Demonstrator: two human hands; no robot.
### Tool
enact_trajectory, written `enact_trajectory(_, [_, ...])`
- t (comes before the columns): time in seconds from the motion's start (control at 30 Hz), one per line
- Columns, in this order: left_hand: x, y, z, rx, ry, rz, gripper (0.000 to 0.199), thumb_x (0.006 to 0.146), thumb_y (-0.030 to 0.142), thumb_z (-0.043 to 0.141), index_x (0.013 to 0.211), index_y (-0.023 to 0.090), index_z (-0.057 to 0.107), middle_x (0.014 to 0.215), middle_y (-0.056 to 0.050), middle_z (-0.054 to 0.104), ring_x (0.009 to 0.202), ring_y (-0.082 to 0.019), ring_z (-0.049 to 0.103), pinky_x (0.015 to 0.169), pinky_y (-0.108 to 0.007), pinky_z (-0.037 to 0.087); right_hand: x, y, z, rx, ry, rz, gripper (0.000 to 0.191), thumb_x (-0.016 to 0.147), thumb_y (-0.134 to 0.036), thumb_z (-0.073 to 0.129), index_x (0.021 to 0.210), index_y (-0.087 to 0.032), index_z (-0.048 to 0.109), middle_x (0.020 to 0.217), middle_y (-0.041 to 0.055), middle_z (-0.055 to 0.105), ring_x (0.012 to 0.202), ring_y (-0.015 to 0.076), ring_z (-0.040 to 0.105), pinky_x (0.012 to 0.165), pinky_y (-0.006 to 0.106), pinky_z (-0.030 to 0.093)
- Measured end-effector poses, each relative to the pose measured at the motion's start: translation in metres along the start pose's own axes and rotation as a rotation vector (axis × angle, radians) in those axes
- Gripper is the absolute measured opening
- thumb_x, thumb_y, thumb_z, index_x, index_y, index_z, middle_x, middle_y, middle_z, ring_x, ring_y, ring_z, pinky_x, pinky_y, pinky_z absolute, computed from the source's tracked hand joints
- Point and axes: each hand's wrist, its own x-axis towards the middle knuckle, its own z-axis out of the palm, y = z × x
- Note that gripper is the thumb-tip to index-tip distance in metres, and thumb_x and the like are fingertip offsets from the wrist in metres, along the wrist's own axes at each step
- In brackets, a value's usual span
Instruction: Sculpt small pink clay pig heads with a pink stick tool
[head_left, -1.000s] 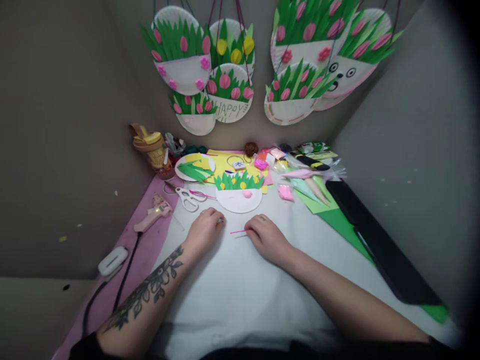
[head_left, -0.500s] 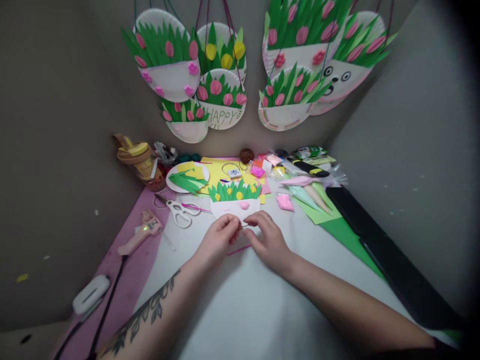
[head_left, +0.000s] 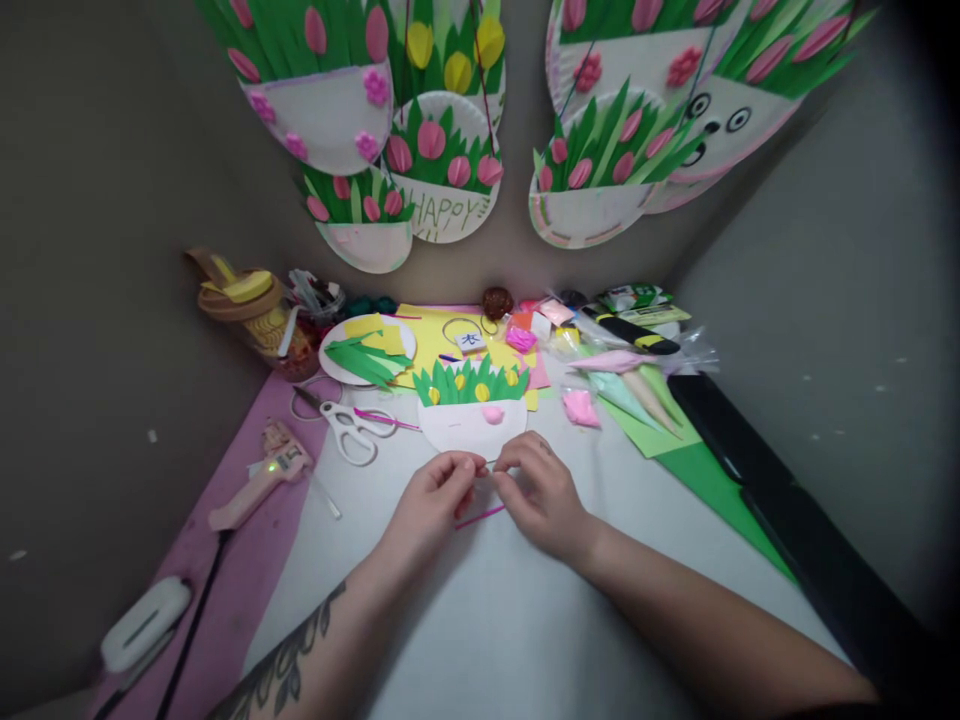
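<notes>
My left hand (head_left: 448, 485) and my right hand (head_left: 541, 492) face each other over the white table, fingertips close together. Both are closed in a pinch. A short, thin dark strand (head_left: 491, 462) runs between the fingertips; its kind is too small to make out. Just beyond lies a white paper-plate basket (head_left: 471, 425) with green paper grass, yellow paper flowers and a pink blob (head_left: 493, 414) on its front. Below my fingers a thin magenta stick (head_left: 480, 517) rests on the table, partly hidden by my hands.
On the left are white scissors (head_left: 352, 435), a pink glue gun (head_left: 262, 478) with its cord, and a paper plate (head_left: 335, 352) of paper scraps. To the right lie a pink packet (head_left: 581, 408), piping bags (head_left: 630, 395) and a black folded board (head_left: 750, 460). Finished plate baskets (head_left: 450, 215) hang behind.
The view has shifted, with the hanging baskets higher and larger. My right fingers have closed in from a wider gap, and both hands sit slightly lower, nearer me, off the basket's front.
</notes>
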Motion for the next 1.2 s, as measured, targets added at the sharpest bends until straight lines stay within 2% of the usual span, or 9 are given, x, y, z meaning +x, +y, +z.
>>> enact_trajectory(0.17, [-0.002,-0.002,0.001,-0.010,-0.029,-0.034,0.029,0.079,0.043,0.063,0.080,0.014,0.061,0.061,0.004,0.047,0.054,-0.007,0.036,0.052,-0.021,0.026,-0.002,0.001,-0.002,-0.007,-0.030,-0.064,0.015,0.087,-0.014,0.052,0.073,-0.021,0.052,0.075,0.0024,0.053,0.074,0.0171,0.050,0.068,0.034,0.043])
enact_trajectory(0.27, [-0.002,-0.003,0.000,-0.027,-0.061,-0.041,0.029,0.080,0.043,0.062,0.078,0.014,0.060,0.058,0.005,0.043,0.055,-0.007,0.035,0.053,-0.021,0.025,-0.004,0.004,0.001,-0.022,-0.012,-0.070,0.006,0.084,-0.016,0.062,0.084,-0.022,0.059,0.082,0.0034,0.056,0.081,0.0181,0.052,0.072,0.035,0.046])
enact_trajectory(0.37, [-0.003,-0.003,0.000,-0.006,-0.055,-0.039,0.029,0.081,0.042,0.061,0.074,0.014,0.058,0.059,0.004,0.043,0.056,-0.007,0.035,0.054,-0.022,0.025,-0.004,0.005,0.003,-0.024,-0.005,-0.064,0.016,0.085,-0.013,0.060,0.096,-0.024,0.062,0.087,0.0041,0.059,0.086,0.0186,0.054,0.076,0.036,0.047])
enact_trajectory(0.5, [-0.006,-0.002,0.001,-0.007,-0.066,-0.029,0.028,0.082,0.041,0.061,0.072,0.014,0.059,0.058,0.004,0.043,0.055,-0.007,0.034,0.052,-0.023,0.023,-0.002,0.004,0.002,0.013,-0.011,-0.052,0.020,0.088,-0.011,0.053,0.099,-0.024,0.064,0.088,0.0049,0.059,0.088,0.0190,0.054,0.077,0.037,0.048])
enact_trajectory(0.63, [-0.006,-0.003,0.002,-0.057,-0.084,-0.026,0.030,0.078,0.042,0.066,0.072,0.013,0.062,0.057,0.004,0.042,0.055,-0.007,0.033,0.052,-0.023,0.022,-0.002,0.002,0.000,-0.001,0.012,-0.068,0.018,0.087,-0.015,0.057,0.099,-0.025,0.067,0.087,0.0046,0.060,0.086,0.0195,0.055,0.076,0.038,0.048])
enact_trajectory(0.87, [-0.004,-0.002,0.002,-0.109,-0.027,-0.003,0.029,0.069,0.040,0.075,0.072,0.012,0.070,0.053,0.005,0.044,0.051,-0.006,0.030,0.051,-0.022,0.022,-0.003,0.001,0.002,-0.026,0.033,-0.092,0.031,0.085,-0.013,0.059,0.108,-0.032,0.067,0.088,0.0039,0.061,0.086,0.0198,0.055,0.074,0.037,0.048])
enact_trajectory(1.03, [-0.004,-0.001,0.000,-0.135,0.019,-0.021,0.027,0.068,0.037,0.077,0.073,0.012,0.069,0.053,0.005,0.047,0.050,-0.005,0.035,0.049,-0.021,0.024,-0.004,0.000,0.000,-0.045,0.058,-0.052,0.021,0.085,-0.014,0.059,0.101,-0.026,0.064,0.087,0.0040,0.057,0.085,0.0194,0.055,0.075,0.038,0.047])
enact_trajectory(1.1, [-0.002,0.001,-0.004,-0.189,0.064,-0.025,0.025,0.067,0.034,0.078,0.077,0.013,0.068,0.055,0.005,0.048,0.049,-0.004,0.036,0.046,-0.019,0.024,-0.005,-0.001,-0.003,-0.061,0.006,-0.058,0.015,0.084,-0.015,0.057,0.096,-0.024,0.062,0.087,0.0044,0.057,0.085,0.0196,0.054,0.075,0.037,0.047])
enact_trajectory(1.2, [0.002,0.006,-0.012,-0.341,0.143,0.030,0.024,0.064,0.026,0.080,0.079,0.014,0.066,0.062,0.005,0.054,0.050,-0.003,0.040,0.045,-0.016,0.026,-0.009,-0.006,-0.004,-0.221,-0.292,-0.106,0.010,0.082,-0.020,0.060,0.091,-0.020,0.060,0.089,0.0068,0.060,0.086,0.0222,0.053,0.077,0.040,0.045])
